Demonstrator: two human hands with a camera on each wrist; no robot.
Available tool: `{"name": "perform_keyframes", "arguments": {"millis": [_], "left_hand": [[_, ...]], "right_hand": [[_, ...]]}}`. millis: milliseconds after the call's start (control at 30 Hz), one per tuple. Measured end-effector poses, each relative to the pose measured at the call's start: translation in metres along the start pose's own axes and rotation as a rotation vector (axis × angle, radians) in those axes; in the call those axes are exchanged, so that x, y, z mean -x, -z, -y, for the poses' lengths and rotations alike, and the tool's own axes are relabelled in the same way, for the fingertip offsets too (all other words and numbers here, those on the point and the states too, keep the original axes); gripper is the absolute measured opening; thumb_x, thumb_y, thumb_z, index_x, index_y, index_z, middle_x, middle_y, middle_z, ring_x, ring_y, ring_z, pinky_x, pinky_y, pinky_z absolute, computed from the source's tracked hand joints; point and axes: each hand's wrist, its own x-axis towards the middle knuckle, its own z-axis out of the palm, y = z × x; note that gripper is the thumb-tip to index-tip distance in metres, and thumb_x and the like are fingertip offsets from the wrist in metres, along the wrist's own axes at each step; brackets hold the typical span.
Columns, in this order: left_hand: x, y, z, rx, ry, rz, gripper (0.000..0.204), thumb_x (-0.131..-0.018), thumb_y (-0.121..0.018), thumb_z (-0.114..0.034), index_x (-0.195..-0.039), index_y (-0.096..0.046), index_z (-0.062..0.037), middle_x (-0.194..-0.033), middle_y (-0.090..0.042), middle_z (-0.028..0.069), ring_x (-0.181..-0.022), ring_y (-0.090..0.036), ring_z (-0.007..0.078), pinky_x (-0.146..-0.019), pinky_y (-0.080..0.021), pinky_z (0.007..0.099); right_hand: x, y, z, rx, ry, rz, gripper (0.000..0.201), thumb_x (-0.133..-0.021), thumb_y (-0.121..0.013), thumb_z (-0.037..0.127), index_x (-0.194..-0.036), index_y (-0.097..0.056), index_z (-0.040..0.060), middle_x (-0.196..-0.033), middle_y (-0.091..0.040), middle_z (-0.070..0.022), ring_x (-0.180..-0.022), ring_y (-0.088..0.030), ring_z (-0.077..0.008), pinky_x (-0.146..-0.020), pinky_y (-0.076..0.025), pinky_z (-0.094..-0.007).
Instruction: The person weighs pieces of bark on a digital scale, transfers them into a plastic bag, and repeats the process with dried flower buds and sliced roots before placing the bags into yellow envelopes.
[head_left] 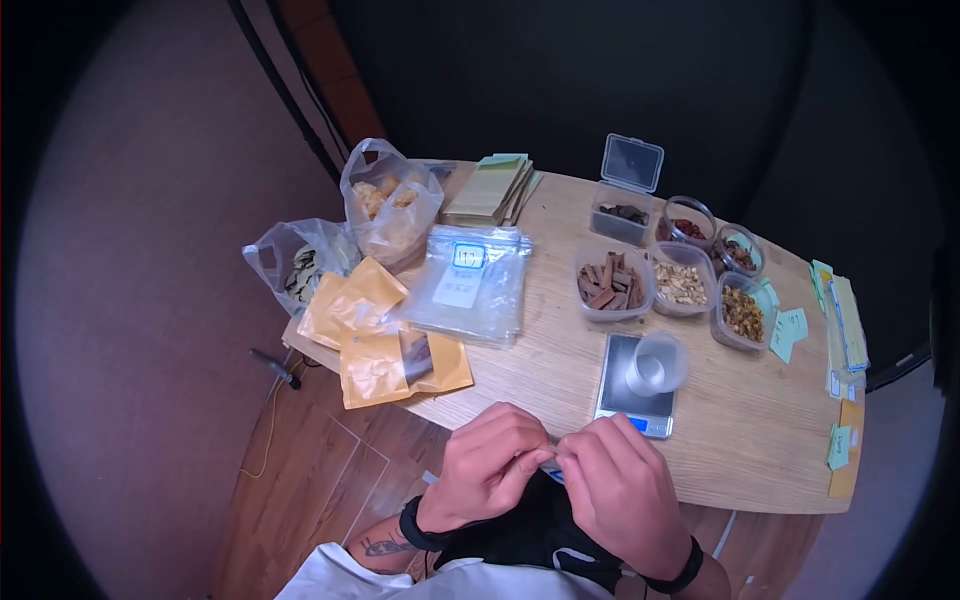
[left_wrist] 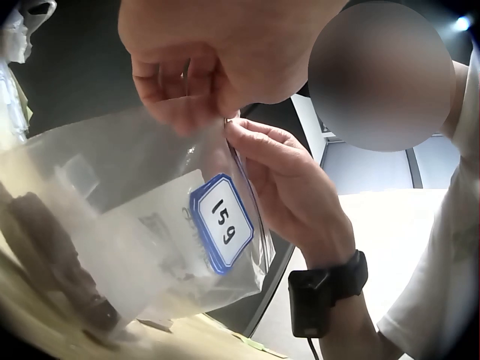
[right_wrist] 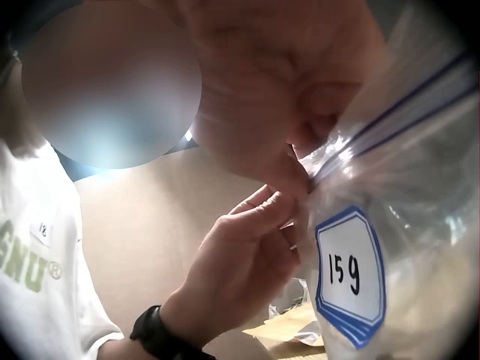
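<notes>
My left hand [head_left: 492,460] and right hand [head_left: 622,475] meet at the table's front edge, fingertips together. Between thumbs and fingers they both pinch the top edge of a clear zip-lock bag [left_wrist: 142,142], which the hands mostly hide in the head view. A blue-bordered label [right_wrist: 349,276] on the bag reads 15g. Blue zip lines [right_wrist: 409,112] run along its mouth, and a white paper slip [left_wrist: 142,232] shows at the plastic. Just beyond my right hand, a round clear cup [head_left: 657,363] stands on a digital scale [head_left: 637,420].
Open tubs hold brown bark strips [head_left: 610,282], pale chips [head_left: 680,285] and yellowish pieces [head_left: 743,313]. Flat zip-lock bags [head_left: 500,270], orange pouches [head_left: 370,375] and filled plastic bags [head_left: 395,235] lie left. Paper stacks [head_left: 490,192] stand at the back.
</notes>
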Motion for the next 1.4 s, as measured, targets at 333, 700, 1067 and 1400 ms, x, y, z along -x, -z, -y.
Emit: {"name": "perform_keyframes", "arguments": {"millis": [333,700,1067,1400], "left_hand": [[0.005,-0.002,0.002,0.103,0.017,0.025,0.016,-0.092,-0.067,-0.01,-0.082,-0.063,0.002,-0.077,-0.066,0.0125,-0.073,-0.066,0.026,-0.065,-0.052,0.0323],[0.007,-0.005,0.004,0.158,-0.104,-0.025,0.013,-0.085,-0.069,-0.005,-0.077,-0.065,0.0044,-0.071,-0.064,0.0125,-0.065,-0.064,0.0275,-0.063,-0.053,0.0359],[0.018,0.005,-0.004,0.172,0.02,-0.156,0.035,-0.094,-0.064,-0.023,-0.072,-0.062,0.0036,-0.065,-0.064,0.0122,-0.059,-0.063,0.024,-0.057,-0.052,0.0334],[-0.03,0.022,-0.022,-0.013,-0.135,0.653,0.013,-0.074,-0.078,-0.007,-0.081,-0.068,-0.0034,-0.072,-0.063,0.0088,-0.064,-0.063,0.0255,-0.058,-0.05,0.0334]], "right_hand": [[0.01,-0.004,-0.002,0.096,0.035,-0.049,0.012,-0.08,-0.066,0.0,-0.081,-0.054,0.0024,-0.075,-0.047,-0.0091,-0.07,-0.054,-0.0252,-0.062,-0.046,-0.0361],[0.023,0.002,0.002,0.021,0.036,0.016,0.03,-0.089,-0.071,0.02,-0.077,-0.048,0.0056,-0.066,-0.048,-0.005,-0.064,-0.055,-0.0209,-0.055,-0.047,-0.034],[0.062,0.035,0.005,-0.115,-0.067,0.015,0.024,-0.079,-0.078,0.015,-0.073,-0.056,0.0064,-0.063,-0.052,-0.002,-0.059,-0.053,-0.0164,-0.05,-0.044,-0.0301],[0.071,0.037,0.001,0.025,0.0,0.084,0.009,-0.079,-0.066,0.011,-0.079,-0.058,0.0061,-0.074,-0.052,-0.0043,-0.073,-0.058,-0.0172,-0.056,-0.048,-0.0302]]}}
